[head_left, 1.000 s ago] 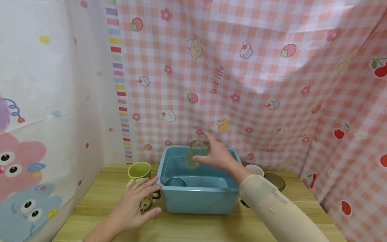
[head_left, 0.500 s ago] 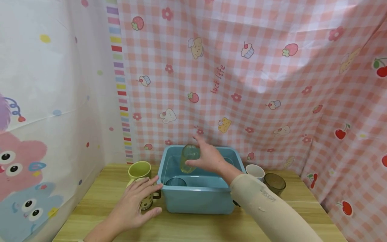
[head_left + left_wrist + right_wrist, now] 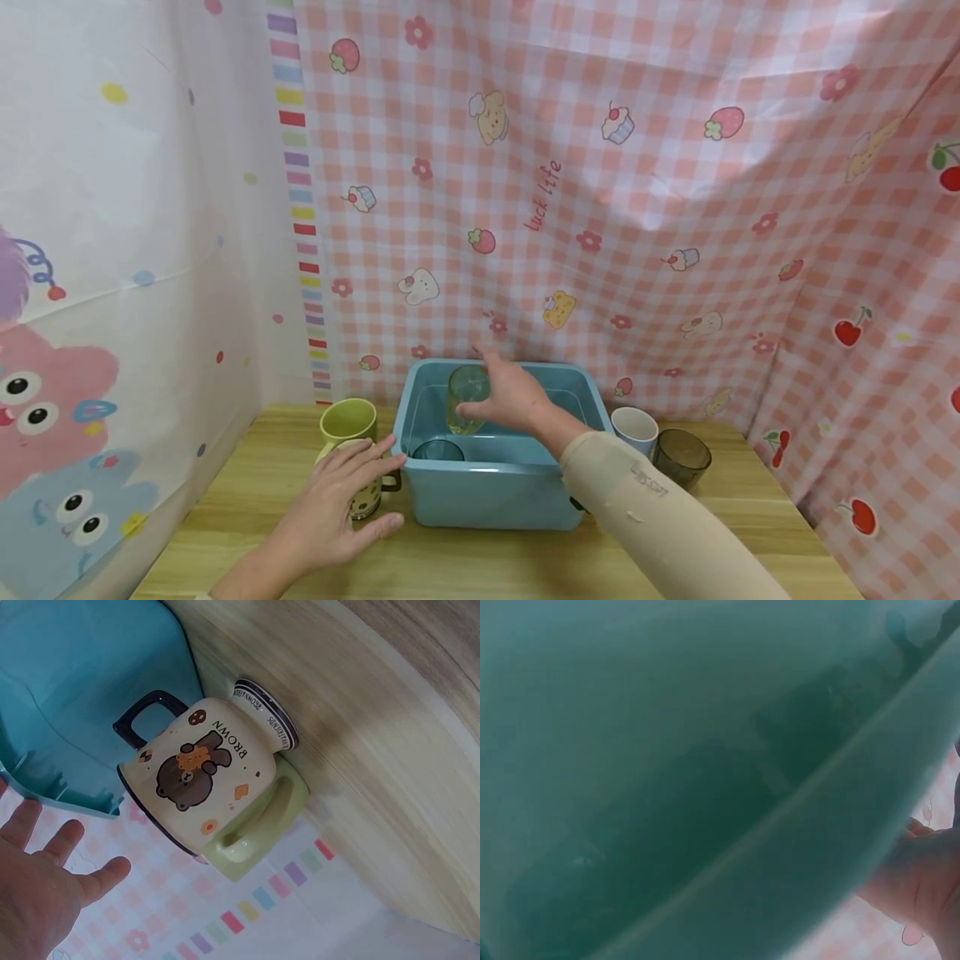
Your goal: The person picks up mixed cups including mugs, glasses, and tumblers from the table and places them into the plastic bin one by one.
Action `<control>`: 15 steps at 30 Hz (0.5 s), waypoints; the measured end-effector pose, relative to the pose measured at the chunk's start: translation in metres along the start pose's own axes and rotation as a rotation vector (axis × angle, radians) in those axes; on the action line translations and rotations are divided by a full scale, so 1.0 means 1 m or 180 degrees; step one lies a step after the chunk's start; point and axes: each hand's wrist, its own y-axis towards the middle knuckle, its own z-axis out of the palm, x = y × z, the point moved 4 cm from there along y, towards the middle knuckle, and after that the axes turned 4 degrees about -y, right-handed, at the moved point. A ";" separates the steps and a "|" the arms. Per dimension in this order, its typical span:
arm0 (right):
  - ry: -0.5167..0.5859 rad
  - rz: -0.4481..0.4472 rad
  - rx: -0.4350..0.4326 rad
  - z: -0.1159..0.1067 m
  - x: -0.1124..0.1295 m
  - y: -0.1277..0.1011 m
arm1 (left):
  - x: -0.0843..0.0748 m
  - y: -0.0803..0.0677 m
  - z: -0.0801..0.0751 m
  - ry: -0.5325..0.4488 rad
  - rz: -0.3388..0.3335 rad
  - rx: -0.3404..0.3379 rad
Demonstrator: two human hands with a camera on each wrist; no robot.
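R hand [image 3: 510, 398] holds a clear greenish glass tumbler [image 3: 467, 400] over the back-left part of the blue plastic tub [image 3: 498, 496]; fingers and thumb wrapped round its side, so the grip is pinching the glass, which is tilted a bit and sits just above/inside the tub's rim, can't tell if it touches the tub floor. R wrist view is filled w/ blurred teal-green, prob. the glass and tub wall close up, w/ fingertips [image 3: 922, 885] at lower right. A second tumbler, darker blue-grey [image 3: 437, 451], stands inside the tub at the front-left corner. L hand [image 3: 337, 504] lies flat w/ fingers spread over the cream bear mug [image 3: 202, 769] w/ dark handle, "BROWN" printed on it; in the L wrist view the palm [image 3: 45, 900] is apart from the mug, grip spread and holding nothing. Mug stands on the wooden worktop [image 3: 480, 567] just L of the tub, w/ a light-green mug [image 3: 347, 421] right behind it, touching or nearly. R of the tub: a white cup [image 3: 634, 427] and a smoky dark glass [image 3: 681, 457], side by side. Pink gingham cloth [image 3: 637, 208] hangs behind.
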 end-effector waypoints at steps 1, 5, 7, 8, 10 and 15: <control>-0.0019 -0.0002 0.0002 0.001 0.000 0.001 | 0.000 0.000 0.000 -0.0001 -0.0009 0.0007; -0.0077 0.0016 0.0027 0.007 0.001 0.004 | 0.000 0.000 0.000 -0.0014 -0.0041 0.0040; -0.0071 0.0021 0.0045 0.010 0.001 0.005 | 0.001 0.000 0.000 -0.0015 -0.0049 0.0048; -0.0076 0.0030 0.0054 0.012 0.001 0.005 | 0.001 0.000 0.000 -0.0015 -0.0049 0.0049; -0.0078 0.0041 0.0071 0.015 0.002 0.007 | 0.001 -0.001 0.000 -0.0014 -0.0041 0.0045; -0.0162 0.0080 0.0106 0.024 0.003 0.011 | 0.000 0.000 0.000 0.0001 -0.0014 0.0023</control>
